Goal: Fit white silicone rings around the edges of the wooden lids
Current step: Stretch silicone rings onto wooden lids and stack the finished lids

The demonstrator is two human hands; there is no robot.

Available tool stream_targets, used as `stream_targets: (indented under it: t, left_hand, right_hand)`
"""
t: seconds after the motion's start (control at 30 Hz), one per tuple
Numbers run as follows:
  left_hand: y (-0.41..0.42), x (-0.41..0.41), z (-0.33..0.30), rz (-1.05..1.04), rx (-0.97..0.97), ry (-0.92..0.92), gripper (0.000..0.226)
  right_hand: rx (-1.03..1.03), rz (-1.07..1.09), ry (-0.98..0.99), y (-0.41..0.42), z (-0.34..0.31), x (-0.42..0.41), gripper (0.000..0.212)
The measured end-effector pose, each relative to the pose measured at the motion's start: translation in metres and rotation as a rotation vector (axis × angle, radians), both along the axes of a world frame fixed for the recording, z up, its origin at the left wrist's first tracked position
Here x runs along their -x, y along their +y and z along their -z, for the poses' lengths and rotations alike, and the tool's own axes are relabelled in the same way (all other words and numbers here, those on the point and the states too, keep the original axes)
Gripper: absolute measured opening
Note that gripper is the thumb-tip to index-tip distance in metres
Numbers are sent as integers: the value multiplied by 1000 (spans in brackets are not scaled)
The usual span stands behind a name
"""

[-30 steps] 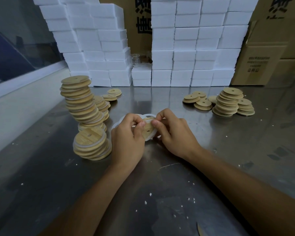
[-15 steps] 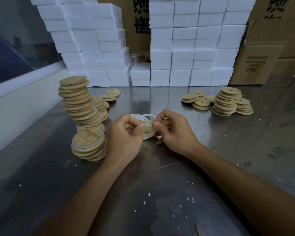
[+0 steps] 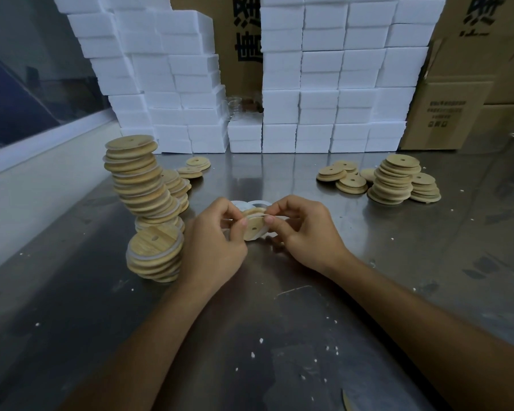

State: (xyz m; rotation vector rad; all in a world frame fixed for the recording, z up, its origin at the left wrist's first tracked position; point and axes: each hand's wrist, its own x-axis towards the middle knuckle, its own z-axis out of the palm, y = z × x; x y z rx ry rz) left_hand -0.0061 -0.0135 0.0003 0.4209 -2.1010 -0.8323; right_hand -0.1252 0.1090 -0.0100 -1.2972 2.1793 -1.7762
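fingers [image 3: 241,223] pinch round wooden lid [image 3: 254,228] | white ring [image 3: 257,214] on rim

Both forearms reach forward over the scuffed grey metal table [image 3: 279,336] and meet above its middle. The left hand [image 3: 212,246] and the right hand [image 3: 304,232] face each other — fingers curled, thumb tips close together — pinching the round wooden lid [image 3: 254,228] between them.

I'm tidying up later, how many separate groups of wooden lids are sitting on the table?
2, besides the lid held in both hands: the ringed stacks at the left beside the left hand, and the bare piles at the far right. More may hide behind the stacks.
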Motion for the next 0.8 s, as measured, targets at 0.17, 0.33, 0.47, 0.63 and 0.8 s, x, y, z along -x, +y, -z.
stream_targets:
  t: [0.17, 0.33, 0.47, 0.63, 0.8]
  left_hand:
    - [2, -1, 3, 32, 218, 5, 12]
    - [1, 2, 3, 58, 112, 4, 13]
    - [3, 1, 0, 39, 191, 8, 12]
    - [-3, -1, -3, 62, 144, -13, 16]
    - [-5, -1, -2, 92, -71, 44, 35]
  right_hand:
    - [-38, -22, 228, 1, 0, -5, 3]
    - [-64, -3, 285, 1, -2, -7, 4]
    - [-79, 28, 246, 0, -1, -6, 7]
    - [-83, 37, 183, -1, -2, -5, 13]
    - [-58, 53, 131, -1, -1, -7, 20]
